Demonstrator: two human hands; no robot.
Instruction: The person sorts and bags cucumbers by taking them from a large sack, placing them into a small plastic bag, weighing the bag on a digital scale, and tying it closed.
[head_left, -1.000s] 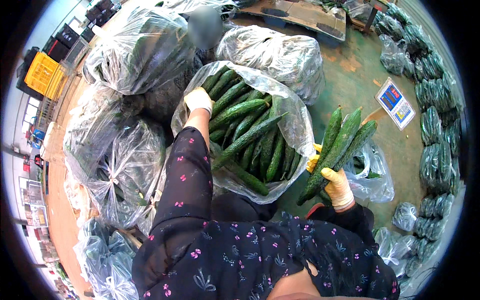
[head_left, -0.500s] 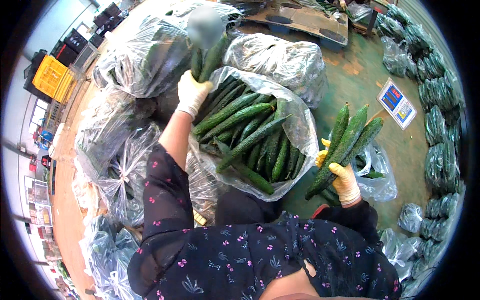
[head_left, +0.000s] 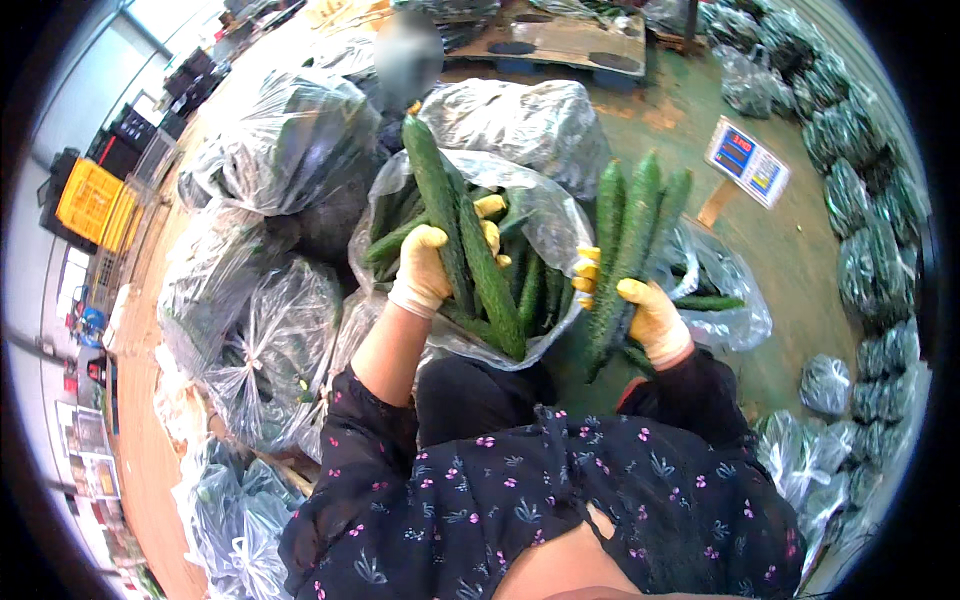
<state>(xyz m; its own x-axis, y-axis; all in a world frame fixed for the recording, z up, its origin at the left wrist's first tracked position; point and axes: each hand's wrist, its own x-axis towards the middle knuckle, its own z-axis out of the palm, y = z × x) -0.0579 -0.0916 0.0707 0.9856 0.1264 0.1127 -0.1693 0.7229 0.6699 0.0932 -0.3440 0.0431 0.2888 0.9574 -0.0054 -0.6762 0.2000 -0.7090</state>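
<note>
My gloved left hand (head_left: 425,270) is closed around two long bumpy cucumbers (head_left: 440,190), held tilted above an open clear plastic bag (head_left: 555,215). More cucumbers (head_left: 535,290) fill that bag in front of me. On the right, my gloved right hand (head_left: 650,315) grips a bunch of three cucumbers (head_left: 635,235), roughly upright, its fingers wrapped round their lower part. Beside that hand a smaller clear bag (head_left: 750,318) lies on the floor with cucumbers (head_left: 708,301) inside.
A weighing scale display (head_left: 747,162) stands beyond the smaller bag. Large filled plastic bags (head_left: 290,140) crowd the left and far side. Packed bags (head_left: 860,200) line the right edge. A pallet with cardboard (head_left: 560,45) and yellow crates (head_left: 92,195) are farther off.
My left hand has come back toward me from the bag's far side, bringing its cucumbers over the open bag. The right hand has shifted slightly left in view, still holding its bunch.
</note>
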